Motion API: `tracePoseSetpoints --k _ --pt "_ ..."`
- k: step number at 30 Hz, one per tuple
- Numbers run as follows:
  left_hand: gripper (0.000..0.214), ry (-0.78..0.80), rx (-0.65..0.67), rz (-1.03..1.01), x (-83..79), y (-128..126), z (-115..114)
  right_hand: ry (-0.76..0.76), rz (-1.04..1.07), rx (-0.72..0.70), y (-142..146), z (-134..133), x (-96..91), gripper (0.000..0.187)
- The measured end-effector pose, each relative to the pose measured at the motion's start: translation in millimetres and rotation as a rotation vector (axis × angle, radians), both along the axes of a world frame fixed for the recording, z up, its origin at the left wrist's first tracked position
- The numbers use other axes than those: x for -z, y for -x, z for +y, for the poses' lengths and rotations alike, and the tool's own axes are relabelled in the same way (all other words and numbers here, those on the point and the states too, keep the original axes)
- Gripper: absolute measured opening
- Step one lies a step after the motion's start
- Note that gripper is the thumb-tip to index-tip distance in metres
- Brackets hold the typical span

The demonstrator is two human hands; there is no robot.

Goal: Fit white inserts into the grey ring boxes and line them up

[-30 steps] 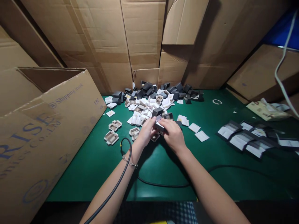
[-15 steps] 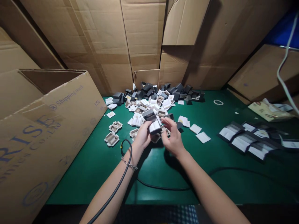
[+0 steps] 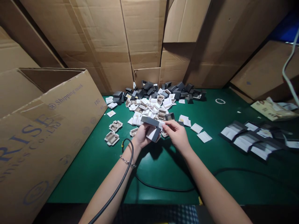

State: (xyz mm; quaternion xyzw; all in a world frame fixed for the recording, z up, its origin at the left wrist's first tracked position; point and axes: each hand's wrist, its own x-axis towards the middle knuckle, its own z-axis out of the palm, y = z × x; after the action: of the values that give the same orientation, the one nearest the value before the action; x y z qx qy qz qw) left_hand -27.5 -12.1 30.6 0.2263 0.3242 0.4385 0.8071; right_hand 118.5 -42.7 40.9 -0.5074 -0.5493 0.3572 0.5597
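My left hand (image 3: pixel 143 137) is wrapped round a small black box (image 3: pixel 150 120) with a white inside, held tilted above the middle of the table. My right hand (image 3: pixel 177 134) has thumb and fingers pinched on a small white piece (image 3: pixel 161 124) at the box's right end; whether this is loose paper or part of the box I cannot tell. Just behind and below the hands lie white papers (image 3: pixel 137 119), grey-brown moulded trays (image 3: pixel 161 114) and another black box (image 3: pixel 169 116).
Black boxes (image 3: pixel 149 87) are heaped at the back. Two moulded trays (image 3: pixel 112 137) lie left, beside a large carton (image 3: pixel 58 124). Open black boxes with white insides (image 3: pixel 241 141) lie right. A black cable (image 3: pixel 163 188) runs over the green table (image 3: pixel 93 183) and my left forearm.
The box has been turned in my left hand, so its black lid now lies crosswise. My right hand has closed in from beside it and grips the white piece at its end.
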Motion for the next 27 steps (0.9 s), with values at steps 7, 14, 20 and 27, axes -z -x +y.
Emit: tracePoseSetpoints --k 7,14,20,27 --pt "0.014 -0.022 -0.089 0.104 -2.5 -2.8 3.7 0.231 0.334 0.057 -4.5 9.2 1.9 0.033" --pt "0.030 -0.138 -0.273 0.304 -1.2 -5.2 6.3 0.250 0.465 0.107 -4.0 11.4 2.8 0.038" --pt "0.026 -0.220 -0.239 0.371 5.3 -6.0 6.2 0.246 0.457 0.056 -2.0 8.9 2.1 0.040" --pt "0.022 -0.267 -0.187 0.436 8.9 -7.1 5.6 0.166 0.362 0.031 1.1 6.5 -0.9 0.035"
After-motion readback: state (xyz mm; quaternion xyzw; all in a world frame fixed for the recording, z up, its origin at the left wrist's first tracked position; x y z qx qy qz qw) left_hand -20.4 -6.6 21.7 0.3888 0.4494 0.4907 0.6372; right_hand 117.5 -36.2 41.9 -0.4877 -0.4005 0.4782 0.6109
